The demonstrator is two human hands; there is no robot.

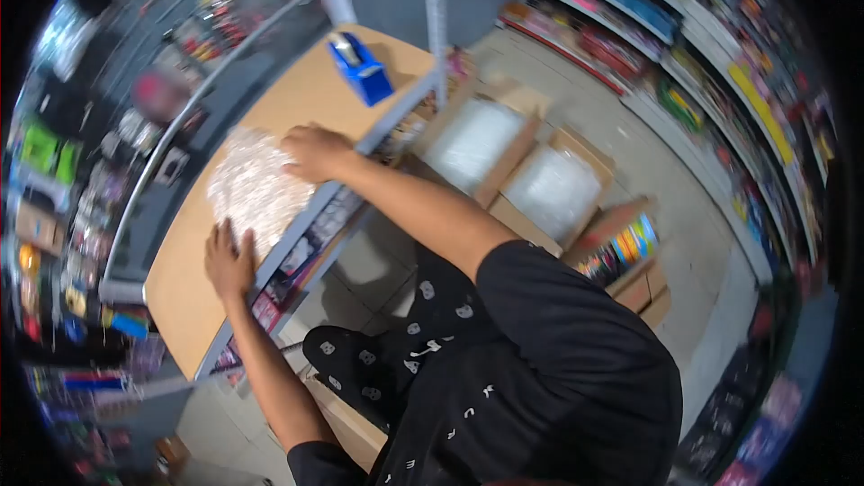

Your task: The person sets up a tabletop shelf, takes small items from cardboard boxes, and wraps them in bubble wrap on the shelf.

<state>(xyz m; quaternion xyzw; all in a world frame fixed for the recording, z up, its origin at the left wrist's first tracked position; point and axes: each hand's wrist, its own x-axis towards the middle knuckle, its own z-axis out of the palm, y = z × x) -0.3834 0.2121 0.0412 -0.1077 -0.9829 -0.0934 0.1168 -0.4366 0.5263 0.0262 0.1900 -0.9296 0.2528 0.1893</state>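
Note:
A crinkled sheet of clear bubble wrap point(256, 184) lies on the light wooden table point(193, 283). My left hand point(230, 263) rests at its lower edge, fingers spread. At the upper right edge of the wrap is my right hand point(315, 153), with its fingers on the plastic; they look slightly bent, and no grip on it can be made out. Farther along the table stands a blue tape dispenser point(362, 70).
Open cardboard boxes with clear plastic-wrapped contents point(474, 144) stand on the floor to the right, near a box with colourful items point(621, 247). Stocked shelves point(594, 0) line the right side. Hanging goods and a metal rail point(193, 99) are on the left.

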